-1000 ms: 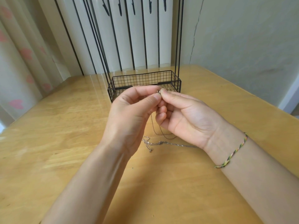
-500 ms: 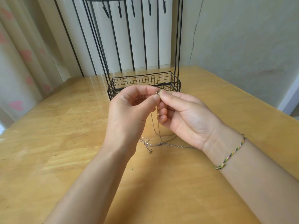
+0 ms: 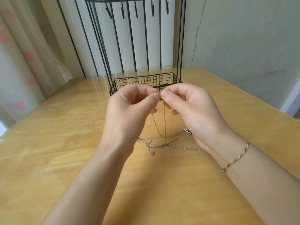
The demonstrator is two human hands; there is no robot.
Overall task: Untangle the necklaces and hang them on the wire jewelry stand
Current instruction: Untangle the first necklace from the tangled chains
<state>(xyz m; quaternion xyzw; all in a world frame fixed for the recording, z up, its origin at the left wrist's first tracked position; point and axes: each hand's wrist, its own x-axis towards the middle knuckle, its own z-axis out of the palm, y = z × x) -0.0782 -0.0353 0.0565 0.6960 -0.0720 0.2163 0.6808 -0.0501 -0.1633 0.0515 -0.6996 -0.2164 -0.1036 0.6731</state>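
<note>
From my feed I see both hands raised together in front of the wire jewelry stand (image 3: 146,81). The left hand (image 3: 128,109) and the right hand (image 3: 194,109) meet thumb to thumb, and the fingers (image 3: 165,95) of each are curled in, pinching the top of a thin gold chain (image 3: 164,120) at one spot. I cannot tell whether a clasp sits between them. From that pinch the gold chain hangs in two strands down to the worktop (image 3: 65,127), where it runs into a small knot (image 3: 162,145) with a silver chain (image 3: 183,148) lying flat between my wrists. A loose silver end with a clasp (image 3: 150,149) trails just left of the knot, and a small pendant (image 3: 187,131) lies near the right palm. The stand's mesh basket sits just beyond the knuckles, and its row of hooks (image 3: 136,13) hangs bare well above. A braided bracelet (image 3: 235,158) circles the right wrist.
</note>
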